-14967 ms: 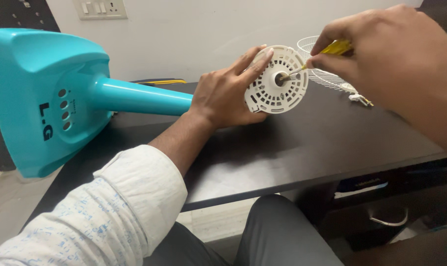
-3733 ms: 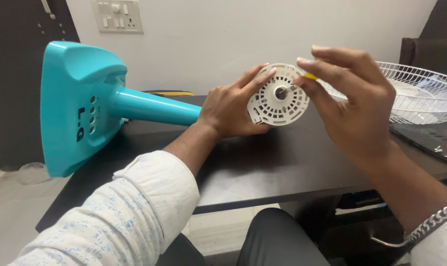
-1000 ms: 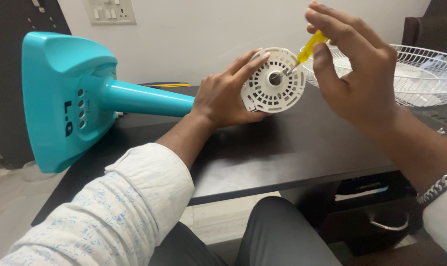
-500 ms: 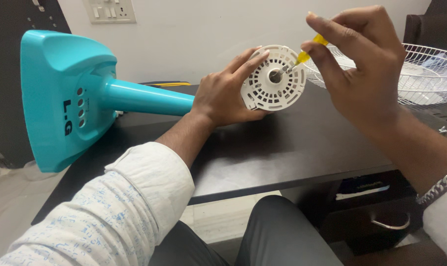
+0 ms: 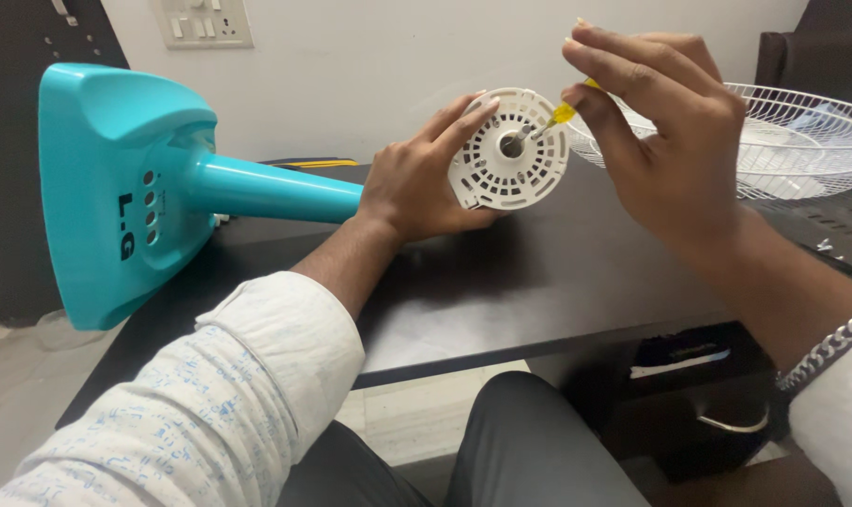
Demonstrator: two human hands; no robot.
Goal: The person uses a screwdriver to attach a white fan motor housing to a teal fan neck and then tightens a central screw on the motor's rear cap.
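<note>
Working: my right hand (image 5: 675,141) pinches a small yellow-handled screwdriver (image 5: 564,113) between thumb and 2 fingers, its metal tip at the centre of the white vented motor cover (image 5: 508,150).
Left grip: my left hand (image 5: 416,183) is wrapped around the motor housing behind the cover, fingers stretched along the cover's rim, clamped firmly on it.
Right grip: fingers closed tight on the screwdriver handle; most of the handle is hidden by them.
Where the fan is: the teal pedestal fan lies on its side on the dark table (image 5: 538,282); its teal stem (image 5: 271,188) runs left from my left hand to the teal base (image 5: 116,188), which hangs off the table's left end.
Cover: facing me and slightly tilted, its hub (image 5: 512,144) a dark hole where the tip rests; I cannot tell whether the tip is seated in a screw head.
Doing it well: I judge I should keep the shaft in line with the hub, not slanted as now, so the tip does not slip out.
Steadying: my left hand should hold the cover rigid against each twist, since the heavy base overhangs the edge and could roll the fan.
Pressure: push gently inward while turning; the plastic ribs look thin.
Nearby: 1 white wire fan guard (image 5: 792,141) lies on the table to the right, close behind my right hand, so I should keep my wrist clear of it.
</note>
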